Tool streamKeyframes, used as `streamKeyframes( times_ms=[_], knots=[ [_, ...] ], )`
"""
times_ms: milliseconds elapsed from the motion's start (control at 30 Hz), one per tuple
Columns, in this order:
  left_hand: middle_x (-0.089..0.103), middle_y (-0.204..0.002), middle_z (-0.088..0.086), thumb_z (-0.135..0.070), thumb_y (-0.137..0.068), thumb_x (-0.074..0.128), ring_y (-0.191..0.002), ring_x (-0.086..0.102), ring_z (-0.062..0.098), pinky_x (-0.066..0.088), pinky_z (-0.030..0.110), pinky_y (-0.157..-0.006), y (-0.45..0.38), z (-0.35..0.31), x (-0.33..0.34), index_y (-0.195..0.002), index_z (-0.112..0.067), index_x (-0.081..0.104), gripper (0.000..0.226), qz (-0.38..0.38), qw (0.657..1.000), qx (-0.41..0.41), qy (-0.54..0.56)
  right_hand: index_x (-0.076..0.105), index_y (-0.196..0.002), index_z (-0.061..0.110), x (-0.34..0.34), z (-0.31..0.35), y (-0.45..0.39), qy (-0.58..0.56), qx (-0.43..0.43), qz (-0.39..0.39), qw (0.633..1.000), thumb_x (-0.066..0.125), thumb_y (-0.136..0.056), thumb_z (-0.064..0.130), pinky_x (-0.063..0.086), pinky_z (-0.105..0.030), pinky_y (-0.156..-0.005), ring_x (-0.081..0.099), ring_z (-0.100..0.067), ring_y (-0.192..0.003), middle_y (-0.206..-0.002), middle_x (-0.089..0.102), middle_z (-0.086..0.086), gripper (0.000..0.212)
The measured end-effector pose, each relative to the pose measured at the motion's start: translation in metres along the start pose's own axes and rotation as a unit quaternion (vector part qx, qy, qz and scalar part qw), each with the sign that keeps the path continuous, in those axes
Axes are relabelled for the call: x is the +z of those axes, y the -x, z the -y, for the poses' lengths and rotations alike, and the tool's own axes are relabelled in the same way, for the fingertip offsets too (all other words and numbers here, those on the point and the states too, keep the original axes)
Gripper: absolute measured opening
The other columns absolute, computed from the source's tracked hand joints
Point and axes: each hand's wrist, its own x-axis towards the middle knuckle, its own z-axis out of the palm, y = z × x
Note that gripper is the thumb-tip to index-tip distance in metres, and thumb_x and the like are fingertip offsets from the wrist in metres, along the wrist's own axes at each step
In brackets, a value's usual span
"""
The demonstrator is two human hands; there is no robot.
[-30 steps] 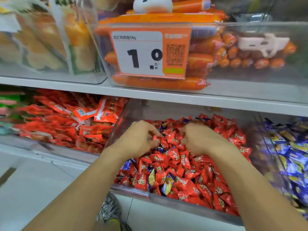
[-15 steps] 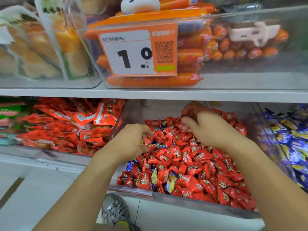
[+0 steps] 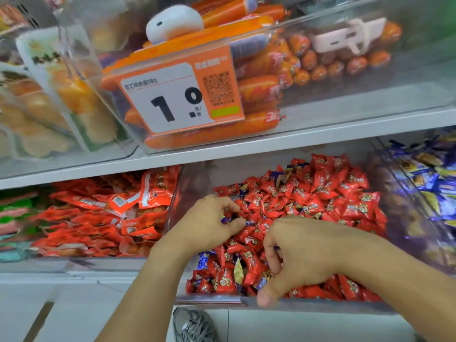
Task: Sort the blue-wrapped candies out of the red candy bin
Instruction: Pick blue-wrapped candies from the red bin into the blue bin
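Both my hands are down in the clear candy bin [image 3: 212, 298] of red-wrapped candies [image 3: 318, 193], apart from each other. My left hand [image 3: 209, 223] sits at the bin's left side, fingers curled, pinching a blue-wrapped candy [image 3: 228, 219] between thumb and fingertips. My right hand [image 3: 296, 255] is nearer the bin's front edge, fingers curled down into the pile with the thumb lying by the front lip; a bit of blue wrapper shows at its fingers, but I cannot tell whether it really holds anything. More blue wrappers [image 3: 203, 260] lie among the red ones at the bin's front left, and a few more [image 3: 277, 176] peek out near its back. Right of this bin stands a bin full of blue candies [image 3: 424, 183]. Left of it is a bin of orange-red snack packets [image 3: 111, 213]. On the shelf above the candy bin, a price tag [image 3: 182, 95] fronts a bin of sausages [image 3: 261, 87].
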Motion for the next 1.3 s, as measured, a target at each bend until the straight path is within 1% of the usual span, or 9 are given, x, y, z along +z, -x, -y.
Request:
streamKeyframes(
  times_ms=[133, 300, 400, 567, 800, 967, 1100, 1167, 1300],
  knots=[
    [0.052, -0.109, 0.000, -0.036, -0.088, 0.070, -0.106, 0.056, 0.018, 0.045, 0.029, -0.094, -0.010, -0.006, 0.010, -0.122, -0.030, 0.067, 0.035, -0.024, 0.997, 0.021, -0.071, 0.073, -0.080, 0.028, 0.003, -0.017, 0.006, -0.009, -0.013, -0.047, 0.999, 0.078, -0.074, 0.051, 0.052, -0.030, -0.077, 0.058, -0.002, -0.082, -0.081, 0.069, 0.010, 0.025],
    [0.053, -0.128, 0.001, -0.035, -0.081, 0.076, -0.117, 0.056, 0.019, 0.045, 0.030, -0.100, -0.021, -0.004, 0.015, -0.127, -0.030, 0.064, 0.047, 0.012, 0.993, -0.010, -0.119, 0.071, -0.101, 0.029, 0.013, -0.016, 0.004, 0.039, -0.013, -0.100, 0.994, 0.077, -0.063, 0.068, 0.039, -0.028, -0.069, 0.042, -0.003, -0.083, -0.083, 0.058, 0.014, 0.055],
    [0.050, -0.142, 0.003, -0.033, -0.084, 0.074, -0.129, 0.049, 0.019, 0.038, 0.026, -0.106, -0.024, -0.002, 0.016, -0.140, -0.026, 0.052, 0.060, 0.045, 0.992, -0.014, -0.117, 0.073, -0.098, 0.022, 0.019, -0.012, -0.001, 0.048, -0.043, -0.107, 0.992, 0.078, -0.070, 0.058, 0.042, -0.030, -0.069, 0.050, -0.011, -0.082, -0.074, 0.059, 0.009, 0.047],
    [0.071, -0.102, -0.006, -0.013, -0.084, 0.071, -0.095, 0.065, 0.009, 0.048, 0.018, -0.084, -0.020, -0.003, 0.023, -0.123, -0.024, 0.068, 0.041, 0.004, 1.000, 0.014, -0.008, 0.074, -0.088, 0.031, 0.010, -0.019, -0.002, -0.019, -0.016, -0.107, 0.994, 0.082, -0.069, 0.049, 0.050, -0.033, -0.081, 0.054, -0.005, -0.085, -0.087, 0.066, 0.011, 0.028],
    [0.072, -0.085, -0.010, -0.022, -0.089, 0.069, -0.076, 0.065, 0.001, 0.050, 0.016, -0.070, -0.019, 0.001, 0.014, -0.096, -0.028, 0.075, 0.011, -0.066, 0.996, 0.008, 0.066, 0.069, -0.080, 0.033, -0.017, -0.031, -0.001, -0.083, 0.008, -0.199, 0.976, 0.083, -0.068, 0.044, 0.033, -0.016, -0.051, 0.046, 0.001, -0.051, -0.063, 0.050, 0.009, 0.022],
    [0.070, -0.093, -0.009, -0.032, -0.101, 0.048, -0.083, 0.066, 0.012, 0.052, 0.029, -0.075, -0.014, -0.001, -0.003, -0.100, -0.024, 0.071, 0.024, -0.103, 0.986, 0.006, 0.134, 0.066, -0.080, 0.032, -0.022, -0.030, -0.009, -0.143, 0.027, -0.262, 0.954, 0.083, -0.069, 0.039, 0.044, -0.027, -0.057, 0.046, -0.006, -0.053, -0.071, 0.058, 0.012, 0.021],
    [0.058, -0.074, -0.009, -0.051, -0.096, 0.048, -0.067, 0.057, 0.008, 0.043, 0.026, -0.058, -0.010, 0.002, 0.002, -0.083, -0.021, 0.060, 0.035, -0.060, 0.991, -0.030, 0.117, 0.068, -0.080, 0.022, -0.018, -0.025, -0.017, -0.185, 0.037, -0.257, 0.948, 0.083, -0.073, 0.024, 0.028, -0.013, -0.039, 0.041, -0.004, -0.037, -0.039, 0.050, 0.021, 0.016],
    [0.061, -0.082, -0.011, -0.052, -0.092, 0.057, -0.075, 0.063, 0.012, 0.045, 0.026, -0.058, -0.012, 0.004, 0.006, -0.083, -0.020, 0.061, 0.033, -0.059, 0.992, -0.040, 0.107, 0.070, -0.078, 0.019, -0.016, -0.024, -0.024, -0.171, 0.042, -0.264, 0.948, 0.081, -0.074, 0.022, 0.037, -0.011, -0.046, 0.054, 0.003, -0.051, -0.057, 0.062, 0.017, 0.013],
    [0.065, -0.084, -0.007, -0.041, -0.092, 0.062, -0.080, 0.063, 0.016, 0.050, 0.030, -0.067, -0.018, 0.002, 0.017, -0.096, -0.024, 0.064, 0.018, -0.067, 0.996, -0.026, 0.049, 0.062, -0.096, 0.024, -0.014, -0.030, -0.041, -0.102, 0.073, -0.270, 0.955, 0.069, -0.077, 0.017, 0.055, -0.033, -0.064, 0.062, -0.012, -0.071, -0.086, 0.065, 0.003, 0.021]
  ],
)
